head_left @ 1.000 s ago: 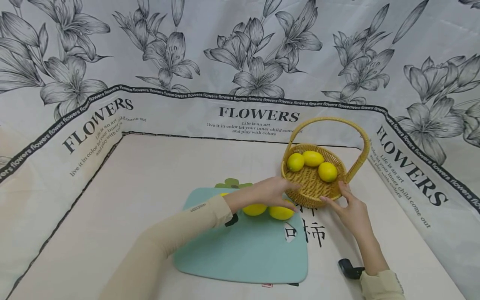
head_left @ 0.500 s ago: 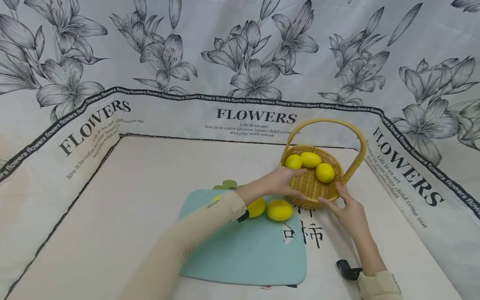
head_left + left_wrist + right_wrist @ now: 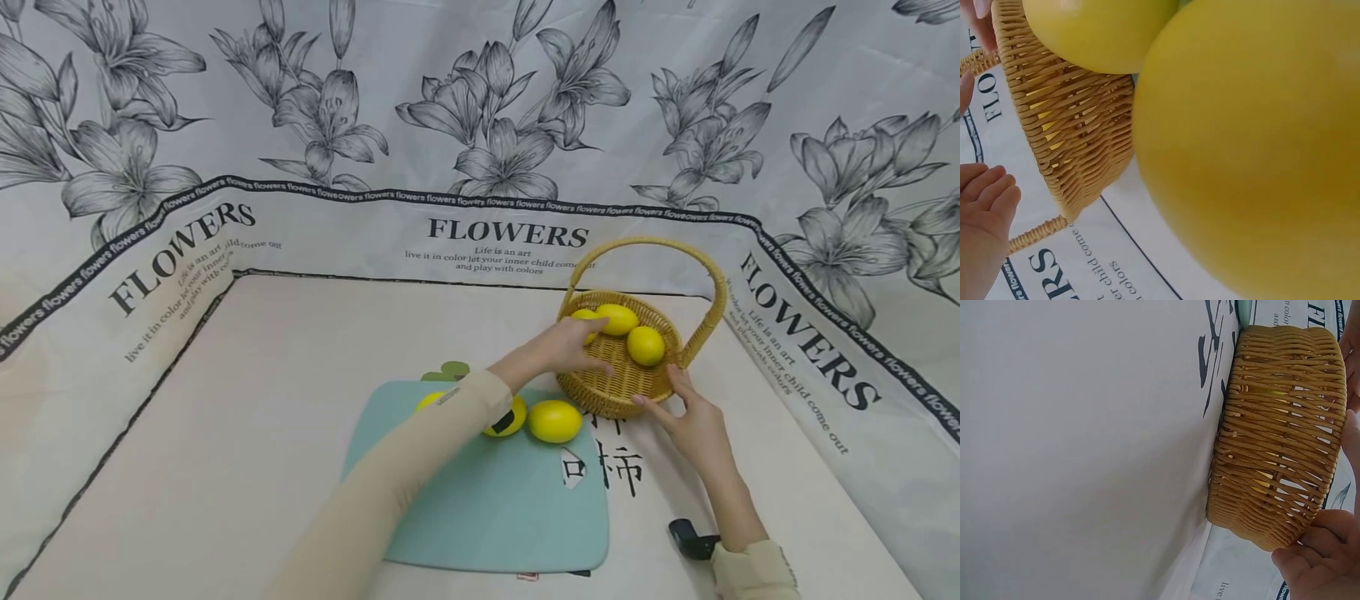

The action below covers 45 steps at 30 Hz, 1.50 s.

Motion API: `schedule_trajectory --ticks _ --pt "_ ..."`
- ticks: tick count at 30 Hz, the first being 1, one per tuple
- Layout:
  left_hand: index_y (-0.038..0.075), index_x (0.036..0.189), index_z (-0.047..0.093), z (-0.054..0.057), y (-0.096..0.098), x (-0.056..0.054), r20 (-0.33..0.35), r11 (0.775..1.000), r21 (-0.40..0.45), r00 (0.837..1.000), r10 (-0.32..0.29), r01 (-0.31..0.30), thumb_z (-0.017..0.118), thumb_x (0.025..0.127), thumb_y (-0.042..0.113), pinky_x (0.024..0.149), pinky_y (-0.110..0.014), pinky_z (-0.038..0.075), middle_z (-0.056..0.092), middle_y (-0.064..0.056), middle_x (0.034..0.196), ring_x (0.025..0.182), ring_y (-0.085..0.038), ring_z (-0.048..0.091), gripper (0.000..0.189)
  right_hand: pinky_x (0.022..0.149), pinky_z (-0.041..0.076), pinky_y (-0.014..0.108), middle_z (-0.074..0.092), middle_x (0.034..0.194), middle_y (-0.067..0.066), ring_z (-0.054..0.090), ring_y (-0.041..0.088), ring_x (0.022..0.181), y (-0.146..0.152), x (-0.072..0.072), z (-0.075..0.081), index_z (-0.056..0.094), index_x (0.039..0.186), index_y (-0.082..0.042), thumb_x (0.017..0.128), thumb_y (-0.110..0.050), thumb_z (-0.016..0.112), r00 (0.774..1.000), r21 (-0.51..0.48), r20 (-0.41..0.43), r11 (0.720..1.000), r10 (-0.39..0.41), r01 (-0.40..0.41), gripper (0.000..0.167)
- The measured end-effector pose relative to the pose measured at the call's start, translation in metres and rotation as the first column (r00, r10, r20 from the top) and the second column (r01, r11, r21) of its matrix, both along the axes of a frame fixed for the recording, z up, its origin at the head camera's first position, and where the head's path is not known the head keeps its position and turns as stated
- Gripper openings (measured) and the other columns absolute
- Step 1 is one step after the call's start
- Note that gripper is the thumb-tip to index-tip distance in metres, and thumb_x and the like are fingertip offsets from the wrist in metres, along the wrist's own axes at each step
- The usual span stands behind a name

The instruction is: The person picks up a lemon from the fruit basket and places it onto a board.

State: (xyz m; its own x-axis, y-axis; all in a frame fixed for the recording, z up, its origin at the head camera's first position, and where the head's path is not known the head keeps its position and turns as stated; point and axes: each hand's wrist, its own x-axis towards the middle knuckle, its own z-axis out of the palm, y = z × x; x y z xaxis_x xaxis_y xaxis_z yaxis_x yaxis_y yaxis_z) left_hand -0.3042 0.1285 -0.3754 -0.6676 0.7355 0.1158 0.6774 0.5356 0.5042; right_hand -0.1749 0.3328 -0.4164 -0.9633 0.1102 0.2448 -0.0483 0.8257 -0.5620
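A wicker basket (image 3: 611,396) with a tall handle stands on the right, three lemons inside: a left one (image 3: 582,316) partly behind my left hand (image 3: 562,346), a middle one (image 3: 617,320) and a right one (image 3: 647,346). The left hand reaches over the near rim, fingers and thumb spread apart beside the left lemon; nothing is plainly held. With thumb and fingers, my right hand (image 3: 697,425) grips the basket's near right rim. More lemons lie on a blue-green cutting board (image 3: 510,517): one nearest the basket (image 3: 555,421), two partly behind the left sleeve.
The cutting board has green leaf shapes (image 3: 450,371) at its far end. Black characters (image 3: 622,469) mark the pale tabletop between board and basket. Flower-printed cloth (image 3: 510,100) walls the back and sides. A black wrist-worn device (image 3: 692,540) sits by the right cuff.
My left hand has moved right and forward, from over the board's lemons to inside the basket beside its left lemon. The right hand stays on the basket rim.
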Motion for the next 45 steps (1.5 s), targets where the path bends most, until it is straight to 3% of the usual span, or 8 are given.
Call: schedule_trajectory --ticks 16,24,37,45 --pt "0.010 0.150 0.033 0.005 0.017 -0.017 0.013 0.993 -0.086 0.996 0.086 -0.085 0.073 0.081 0.049 0.106 -0.024 0.036 0.046 -0.005 0.145 0.131 -0.015 0.045 0.090 0.105 0.028 0.061 0.021 0.151 0.027 0.023 0.047 0.137 0.001 0.000 0.001 0.025 0.147 0.008 0.089 -0.045 0.067 1.000 0.004 0.000 1.000 -0.004 0.004 0.088" --pt "0.010 0.151 0.032 0.008 0.021 -0.022 0.044 0.989 -0.082 0.991 0.124 -0.120 0.073 0.082 0.046 0.109 -0.024 0.033 0.043 -0.004 0.148 0.134 -0.015 0.041 0.088 0.105 0.029 0.060 0.024 0.150 0.028 0.024 0.047 0.137 0.002 0.001 0.001 0.028 0.145 0.009 0.088 -0.043 0.068 1.000 0.007 -0.023 1.000 -0.003 0.003 0.086" --pt "0.010 0.150 0.033 0.002 0.037 -0.030 0.046 0.982 -0.113 0.986 0.158 -0.152 0.074 0.084 0.038 0.110 -0.024 0.030 0.042 -0.004 0.149 0.134 -0.015 0.040 0.083 0.105 0.030 0.059 0.025 0.150 0.027 0.026 0.046 0.136 0.006 0.001 -0.001 0.030 0.145 0.008 0.087 -0.044 0.069 1.000 0.006 -0.017 1.000 -0.015 0.015 0.087" --pt "0.012 0.150 0.035 -0.005 0.046 -0.040 0.017 0.966 -0.158 0.978 0.210 -0.205 0.076 0.082 0.040 0.110 -0.024 0.031 0.044 -0.003 0.147 0.132 -0.015 0.042 0.084 0.107 0.029 0.057 0.025 0.150 0.025 0.025 0.044 0.138 0.004 0.001 -0.002 0.030 0.145 0.008 0.087 -0.043 0.070 1.000 -0.002 -0.019 1.000 -0.010 0.009 0.087"
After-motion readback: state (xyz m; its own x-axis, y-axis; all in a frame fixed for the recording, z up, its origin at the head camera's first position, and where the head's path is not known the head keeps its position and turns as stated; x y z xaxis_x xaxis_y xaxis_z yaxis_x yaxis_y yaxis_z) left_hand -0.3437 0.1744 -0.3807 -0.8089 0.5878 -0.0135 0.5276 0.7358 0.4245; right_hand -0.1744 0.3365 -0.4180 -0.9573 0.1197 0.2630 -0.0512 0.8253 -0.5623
